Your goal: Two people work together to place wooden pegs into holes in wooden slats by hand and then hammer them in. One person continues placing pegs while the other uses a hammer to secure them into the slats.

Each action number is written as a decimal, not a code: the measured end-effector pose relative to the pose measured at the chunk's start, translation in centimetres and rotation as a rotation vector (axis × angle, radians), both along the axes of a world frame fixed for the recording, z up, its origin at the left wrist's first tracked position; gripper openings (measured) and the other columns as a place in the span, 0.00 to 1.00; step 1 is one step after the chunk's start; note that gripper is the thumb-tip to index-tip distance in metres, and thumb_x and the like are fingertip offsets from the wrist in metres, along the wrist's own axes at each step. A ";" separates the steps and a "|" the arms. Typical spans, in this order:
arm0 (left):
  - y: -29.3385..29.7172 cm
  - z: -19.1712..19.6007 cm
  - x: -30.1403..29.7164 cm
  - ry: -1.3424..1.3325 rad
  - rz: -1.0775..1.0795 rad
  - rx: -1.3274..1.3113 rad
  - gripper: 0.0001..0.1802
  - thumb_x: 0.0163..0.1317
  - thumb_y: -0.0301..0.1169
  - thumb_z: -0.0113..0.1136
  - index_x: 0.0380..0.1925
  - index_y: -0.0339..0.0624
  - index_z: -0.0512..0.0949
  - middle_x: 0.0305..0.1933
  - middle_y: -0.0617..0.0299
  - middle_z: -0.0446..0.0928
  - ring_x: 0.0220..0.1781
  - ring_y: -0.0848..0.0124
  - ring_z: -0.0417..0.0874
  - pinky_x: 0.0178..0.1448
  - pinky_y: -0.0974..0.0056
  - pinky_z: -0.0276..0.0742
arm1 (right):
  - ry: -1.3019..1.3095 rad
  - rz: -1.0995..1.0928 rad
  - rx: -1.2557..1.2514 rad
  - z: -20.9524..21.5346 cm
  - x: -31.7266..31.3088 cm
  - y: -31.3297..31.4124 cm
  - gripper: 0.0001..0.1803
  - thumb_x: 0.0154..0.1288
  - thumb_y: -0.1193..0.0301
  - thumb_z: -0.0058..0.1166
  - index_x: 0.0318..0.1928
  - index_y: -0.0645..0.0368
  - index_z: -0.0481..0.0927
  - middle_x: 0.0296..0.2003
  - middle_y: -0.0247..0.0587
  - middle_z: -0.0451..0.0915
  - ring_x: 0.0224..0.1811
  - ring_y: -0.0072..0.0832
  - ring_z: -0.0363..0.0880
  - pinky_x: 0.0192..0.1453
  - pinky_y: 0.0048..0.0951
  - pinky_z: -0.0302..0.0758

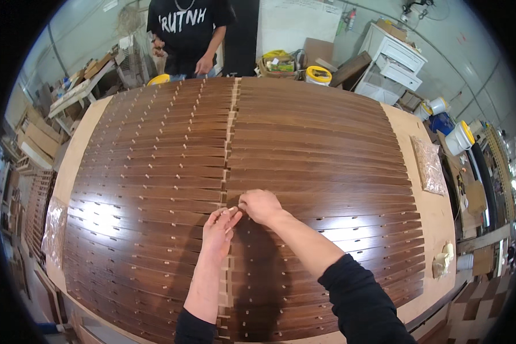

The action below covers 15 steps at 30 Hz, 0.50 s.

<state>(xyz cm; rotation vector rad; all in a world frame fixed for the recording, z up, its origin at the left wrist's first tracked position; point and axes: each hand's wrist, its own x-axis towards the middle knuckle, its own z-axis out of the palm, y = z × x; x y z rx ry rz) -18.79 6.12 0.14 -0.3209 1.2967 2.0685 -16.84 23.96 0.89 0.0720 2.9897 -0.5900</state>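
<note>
Dark brown wooden boards (321,166) lie side by side in two groups, with a narrow pale gap between the groups. Short pale wooden dowels (176,187) stand up in rows from the left group; more small ones show in the nearer boards on the right. My left hand (217,234) is over the gap, fingers curled around a few pale dowels near the fingertips. Touching or nearly touching it, my right hand (260,206) is closed in a pinch above the inner ends of the right boards. What its fingertips hold is hidden.
The boards rest on a pale plywood table (438,223). Clear plastic bags of dowels lie at its right (428,163) and left (54,232) edges; a crumpled pale thing (442,261) sits lower right. Across the table stands a person (189,34). Buckets (318,75) and a white drawer cabinet (390,60) are behind.
</note>
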 end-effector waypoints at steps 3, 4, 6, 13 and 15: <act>0.1 -0.8 0.0 0.057 -0.110 -0.054 0.10 0.73 0.35 0.59 0.47 0.44 0.75 0.45 0.63 0.82 0.46 0.74 0.83 0.28 0.77 0.63 | 0.083 -0.145 -0.476 0.1 2.9 -0.1 0.12 0.67 0.66 0.57 0.48 0.55 0.84 0.42 0.43 0.86 0.47 0.35 0.85 0.53 0.37 0.80; 0.4 -1.0 0.1 0.055 -0.110 -0.052 0.10 0.73 0.35 0.59 0.47 0.44 0.75 0.45 0.63 0.82 0.46 0.74 0.83 0.28 0.77 0.63 | 0.068 -0.206 -0.807 0.4 4.0 -0.2 0.13 0.67 0.66 0.59 0.50 0.54 0.84 0.43 0.42 0.86 0.46 0.32 0.85 0.53 0.35 0.80; 1.5 -1.0 0.2 0.088 -0.189 -0.051 0.09 0.72 0.37 0.60 0.44 0.45 0.76 0.36 0.68 0.78 0.34 0.79 0.77 0.27 0.76 0.60 | 0.044 -0.197 -0.822 1.3 4.9 0.1 0.13 0.66 0.67 0.62 0.50 0.56 0.85 0.41 0.41 0.86 0.43 0.27 0.84 0.52 0.30 0.79; 4.1 0.2 -0.8 0.017 -0.156 0.003 0.15 0.72 0.34 0.55 0.53 0.37 0.75 0.38 0.62 0.80 0.39 0.73 0.81 0.25 0.75 0.61 | 0.180 -0.458 -0.435 1.9 5.1 6.3 0.12 0.66 0.60 0.63 0.40 0.55 0.87 0.37 0.45 0.87 0.41 0.39 0.86 0.46 0.38 0.80; 3.9 0.4 -1.8 0.001 -0.098 0.041 0.22 0.70 0.29 0.51 0.60 0.28 0.68 0.51 0.51 0.81 0.53 0.63 0.85 0.25 0.74 0.64 | 0.136 -0.446 -0.229 1.0 4.8 7.9 0.13 0.67 0.58 0.60 0.39 0.54 0.87 0.39 0.45 0.87 0.44 0.45 0.85 0.48 0.43 0.80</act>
